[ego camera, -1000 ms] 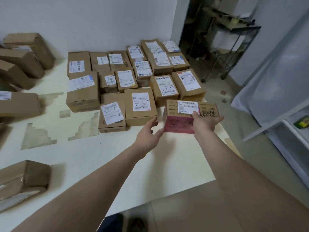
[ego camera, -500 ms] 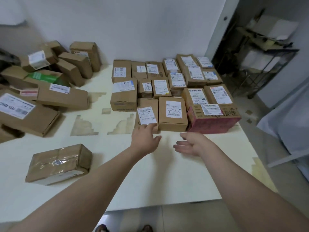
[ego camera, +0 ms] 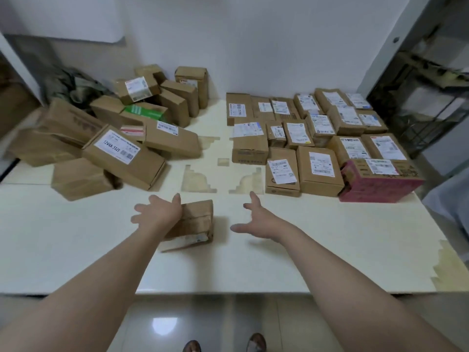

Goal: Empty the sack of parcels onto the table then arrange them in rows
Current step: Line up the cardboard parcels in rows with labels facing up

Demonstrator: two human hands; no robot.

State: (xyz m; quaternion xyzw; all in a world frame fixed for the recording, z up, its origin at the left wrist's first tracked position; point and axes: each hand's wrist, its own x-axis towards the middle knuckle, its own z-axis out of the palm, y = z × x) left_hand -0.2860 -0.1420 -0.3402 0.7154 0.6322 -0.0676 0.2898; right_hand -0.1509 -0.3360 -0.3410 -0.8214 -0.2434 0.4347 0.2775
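Surface: a cream-white tabletop (ego camera: 330, 250) with worn, stepped beige patches (ego camera: 198, 181) near its middle and a chipped patch at its right front corner.
Room: a plain white wall (ego camera: 253, 47) behind the table, a glossy tiled floor (ego camera: 203, 323) in front of it, and a dark metal rack (ego camera: 418, 97) through the opening at the right.
Sack: a crumpled dark green fabric sack (ego camera: 73, 85) lies at the back left, behind the pile.
Loose pile: brown cardboard parcels (ego camera: 121, 148) lie tumbled and tilted at the left.
Rows: labelled brown cardboard parcels (ego camera: 319, 168) stand flat and edge to edge at the right; a pink-sided cardboard box (ego camera: 375, 184) closes the front row, near the table's right edge.
Lone parcel: a tape-wrapped brown paper parcel (ego camera: 198, 219) lies near the middle front, apart from both groups.
Left hand (ego camera: 157, 214): fingers spread wide and straight, laid over the wrapped parcel's left end with the thumb along its top edge; it grips nothing.
Right hand (ego camera: 256, 222): fingers spread wide, empty, above bare table just right of that parcel.
Open room: a bare lane runs between pile and rows; the front half of the table, up to its near edge, holds only the wrapped parcel.
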